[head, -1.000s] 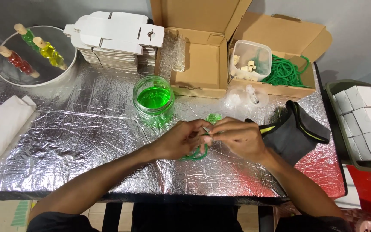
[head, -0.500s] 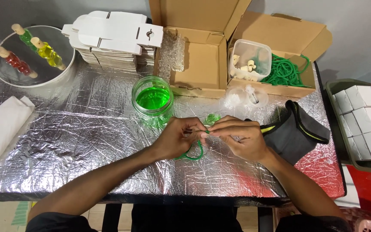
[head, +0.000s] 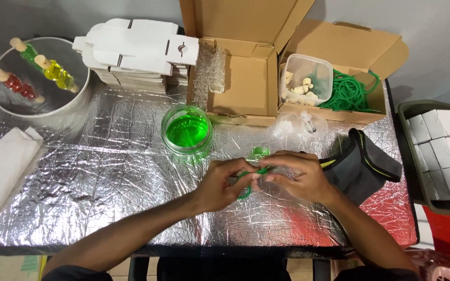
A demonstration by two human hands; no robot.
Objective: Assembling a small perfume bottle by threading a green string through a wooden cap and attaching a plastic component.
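On the bench (head: 105,182) the two hands meet near the front edge, the left hand (head: 222,183) just left of the right hand (head: 298,177), with a loop of cord (head: 246,179) between them. Behind them stands a jar (head: 187,131). Behind the jar sits an open box (head: 235,88), with a second box (head: 350,78) to its right holding a tub (head: 305,78) and coiled cord (head: 350,91). Flat cartons (head: 136,57) are stacked left of the boxes, a bowl (head: 6,99) farther left. A pouch (head: 360,164) lies right of the hands.

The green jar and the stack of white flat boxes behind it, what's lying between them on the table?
Nothing: in the head view only bare crinkled foil shows between the green jar and the flat boxes.
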